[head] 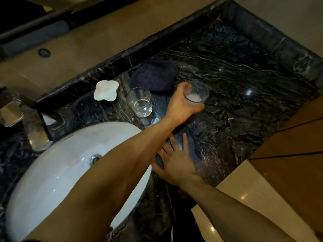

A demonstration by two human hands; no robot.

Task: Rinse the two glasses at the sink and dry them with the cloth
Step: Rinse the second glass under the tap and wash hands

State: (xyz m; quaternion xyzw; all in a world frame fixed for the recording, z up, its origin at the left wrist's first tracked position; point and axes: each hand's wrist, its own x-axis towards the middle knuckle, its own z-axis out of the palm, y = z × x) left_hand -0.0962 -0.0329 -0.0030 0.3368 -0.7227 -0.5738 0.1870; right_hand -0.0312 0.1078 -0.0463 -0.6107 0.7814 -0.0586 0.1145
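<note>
Glasses first: left hand [181,103] grips the cloudy tumbler [196,93] (milky residue inside); carry it level to the basin [57,165]. Right hand [176,163] rests open, empty.

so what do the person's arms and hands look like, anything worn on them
Both arms are bare as far as the view shows: no sleeves, gloves or watch. The left hand and right hand show no rings or wristbands that I can make out, and the nails look short and unpainted, though the light is dim.

A dark veined marble counter [236,70] (glossy, catching small highlights) meets beige walls [279,11] and pale floor tiles [244,198].
</note>
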